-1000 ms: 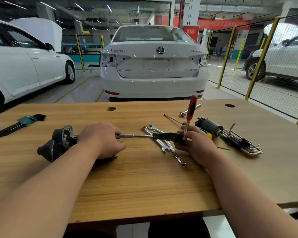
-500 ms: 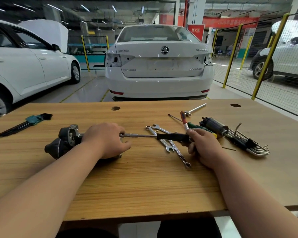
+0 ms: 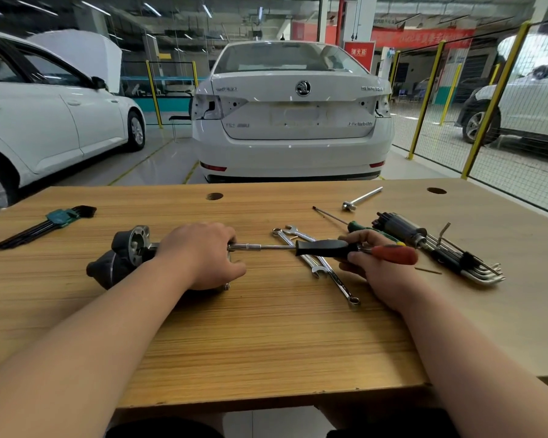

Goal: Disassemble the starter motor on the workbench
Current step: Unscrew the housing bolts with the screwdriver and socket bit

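Two grips: the left hand point(image 3: 203, 256) curls over the starter motor point(image 3: 117, 263) at middle left; the right hand point(image 3: 375, 271) holds the socket driver point(image 3: 326, 248), lying sideways into the motor.

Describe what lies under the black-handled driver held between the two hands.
Beneath the black-handled driver, two steel wrenches lie on the workbench. The left hand covers the driver's tip, so where it meets the starter motor cannot be seen.
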### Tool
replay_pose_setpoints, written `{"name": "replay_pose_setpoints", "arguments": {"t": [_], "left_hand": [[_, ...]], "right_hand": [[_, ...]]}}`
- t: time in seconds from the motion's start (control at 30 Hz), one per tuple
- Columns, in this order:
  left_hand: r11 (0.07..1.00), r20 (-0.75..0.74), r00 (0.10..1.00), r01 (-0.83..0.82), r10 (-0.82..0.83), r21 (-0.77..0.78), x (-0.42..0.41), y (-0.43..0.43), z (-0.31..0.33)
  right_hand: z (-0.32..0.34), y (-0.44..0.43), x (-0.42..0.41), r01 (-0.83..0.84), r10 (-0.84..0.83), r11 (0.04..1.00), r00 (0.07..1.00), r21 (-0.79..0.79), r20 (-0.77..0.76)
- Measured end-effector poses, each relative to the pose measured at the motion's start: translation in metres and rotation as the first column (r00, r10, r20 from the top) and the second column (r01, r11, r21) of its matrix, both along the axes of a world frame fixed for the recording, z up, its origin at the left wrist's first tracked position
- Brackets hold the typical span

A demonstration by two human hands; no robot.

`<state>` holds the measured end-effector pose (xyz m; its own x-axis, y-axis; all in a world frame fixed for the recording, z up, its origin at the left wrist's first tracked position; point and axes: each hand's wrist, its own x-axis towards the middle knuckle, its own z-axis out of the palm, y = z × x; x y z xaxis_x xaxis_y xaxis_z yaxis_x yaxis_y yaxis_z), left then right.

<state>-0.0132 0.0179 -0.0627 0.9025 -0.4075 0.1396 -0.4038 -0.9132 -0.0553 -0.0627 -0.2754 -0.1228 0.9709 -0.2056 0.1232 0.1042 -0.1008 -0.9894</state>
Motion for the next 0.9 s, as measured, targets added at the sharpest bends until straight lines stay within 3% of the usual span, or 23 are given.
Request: {"name": "replay_pose_setpoints", "arguments": {"t": [0.13,0.27,0.5,0.77,0.9], "left_hand": [[1.000,0.034,0.999,0.001,0.000,-0.030,-0.001,0.000,-0.002],[0.999,0.047,0.999,0.017,-0.015,-0.035,-0.001,0.000,-0.003],[0.999,0.067,0.998,0.021,-0.019,-0.035,-0.002,0.000,-0.004],[1.000,0.070,0.998,-0.005,0.007,-0.023,-0.001,0.000,-0.004],[0.999,0.068,0.997,-0.029,0.031,-0.031,0.002,-0.001,-0.005]], "right_hand": [[0.003,-0.002,0.003,0.018,-0.010,0.989,0.998,0.147,-0.055],[0.006,0.000,0.004,0.040,-0.032,0.990,0.998,0.137,-0.060],[0.017,0.011,0.006,0.223,-0.235,0.972,0.948,-0.078,-0.215],[0.018,0.012,-0.006,0.151,-0.162,0.984,0.980,-0.099,-0.115],[0.013,0.009,-0.003,0.097,-0.099,0.995,0.992,-0.024,-0.084]]}}
